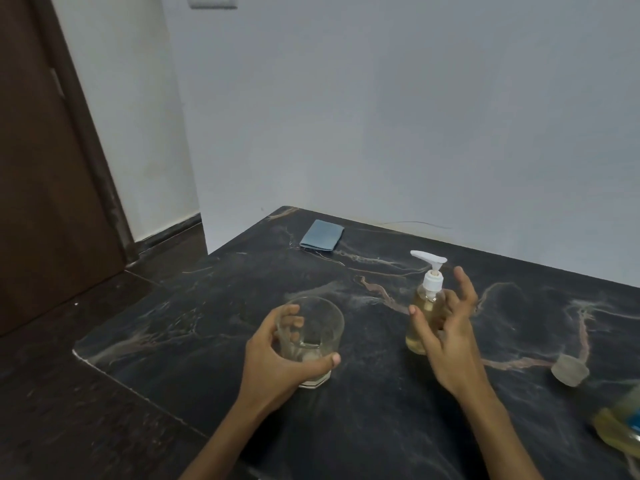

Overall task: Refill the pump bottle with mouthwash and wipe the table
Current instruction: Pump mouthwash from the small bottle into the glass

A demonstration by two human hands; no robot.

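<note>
Your pump bottle (425,306) stands upright on the dark marbled bench (381,427), its white pump head screwed on and pale yellow liquid inside. Your right hand (446,337) hovers just in front of it, the grip loose, fingers spread and holding nothing. Your left hand (277,355) grips the clear glass (311,337) to the left of the bottle, fingers curled around its wall, thumb across the near side; the glass looks almost empty. A small translucent cap (569,370) lies on the bench to the right. At the right edge you see part of a mouthwash bottle (623,431) with yellow liquid. A folded blue cloth (322,235) lies near the far corner.
</note>
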